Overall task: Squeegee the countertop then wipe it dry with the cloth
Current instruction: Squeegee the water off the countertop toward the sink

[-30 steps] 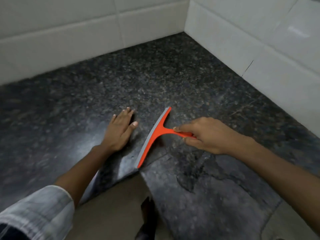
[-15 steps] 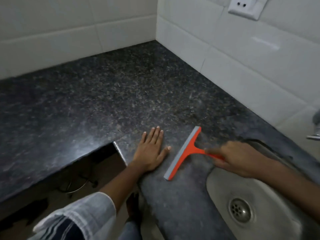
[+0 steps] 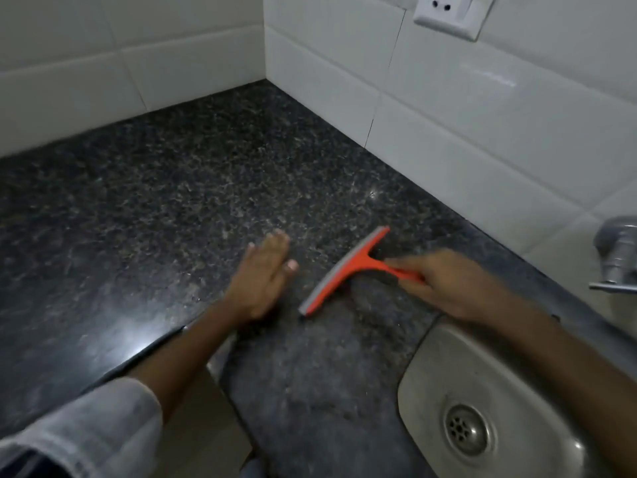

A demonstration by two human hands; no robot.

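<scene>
fingers (image 3: 405,262) of the right hand (image 3: 451,288) curl around the orange squeegee (image 3: 348,270) handle, pinching it. its grey blade edge lies on the dark speckled countertop (image 3: 172,201), between both hands. left hand (image 3: 262,274) lies flat on the stone with fingers straight and pressed together, thumb out. a steel sink (image 3: 431,374) with a drain (image 3: 468,429) sits just beside, under a tap (image 3: 617,257). white wall tiles (image 3: 448,115) hold a socket (image 3: 444,15).

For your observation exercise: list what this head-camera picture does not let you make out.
- Squeegee handle end: head view, wrapped inside the right hand.
- Tap: head view, cut off by the right edge.
- Left hand fingertips: head view, motion-blurred.
- Cloth: not in the head view.
</scene>
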